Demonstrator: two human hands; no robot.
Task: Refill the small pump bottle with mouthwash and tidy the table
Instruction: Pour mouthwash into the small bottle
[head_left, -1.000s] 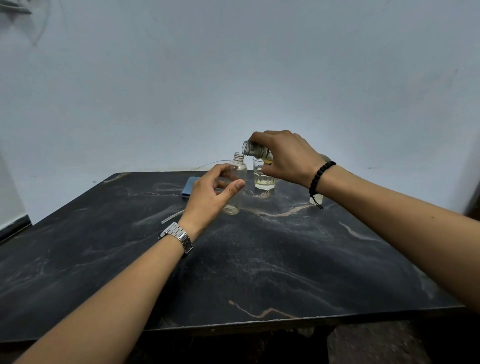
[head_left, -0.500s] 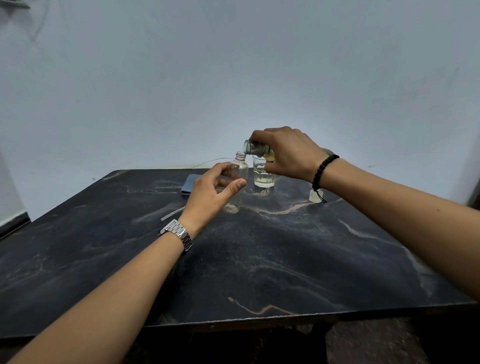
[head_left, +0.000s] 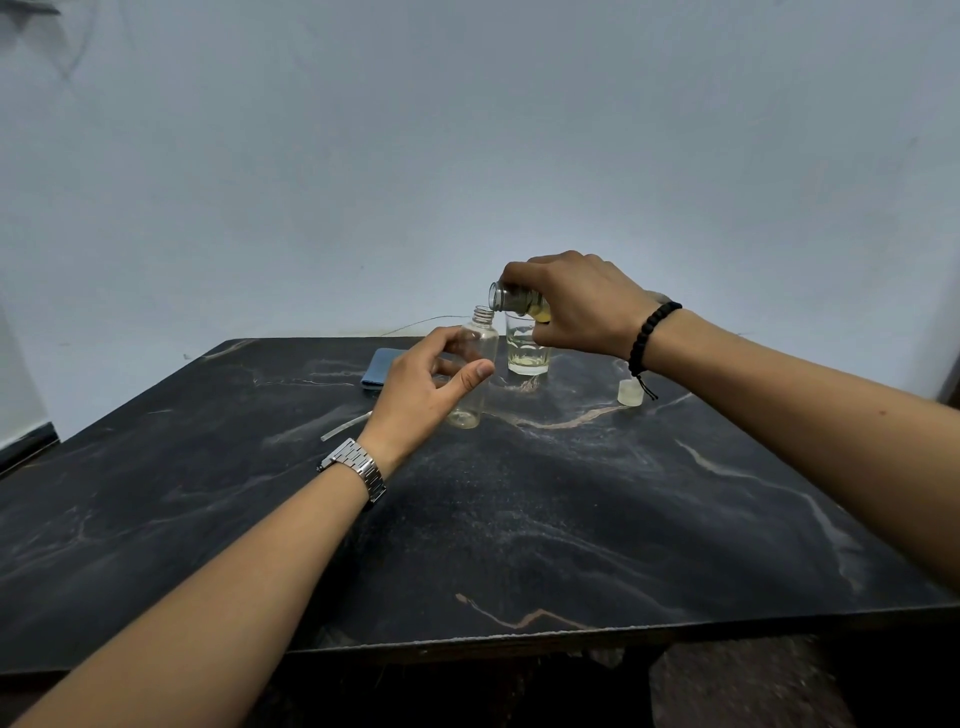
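A small clear bottle (head_left: 480, 358) stands uncapped and upright on the dark marble table (head_left: 571, 519). My left hand (head_left: 426, 389) wraps loosely round it, thumb in front and fingers behind. My right hand (head_left: 576, 306) grips a mouthwash bottle (head_left: 511, 299) tipped almost level, its open mouth just above and to the right of the small bottle's neck. A little yellow liquid shows inside near my fingers. No stream is visible.
A drinking glass (head_left: 527, 353) holding some pale yellow liquid stands just behind the bottles. A white cap (head_left: 630, 392) lies to the right, a folded blue cloth (head_left: 382, 369) to the left, and a thin clear tube (head_left: 345, 428) near my left wrist.
Both hands keep almost the same pose. The tipped mouthwash bottle has stayed beside the small bottle's neck, and my head has shifted slightly.
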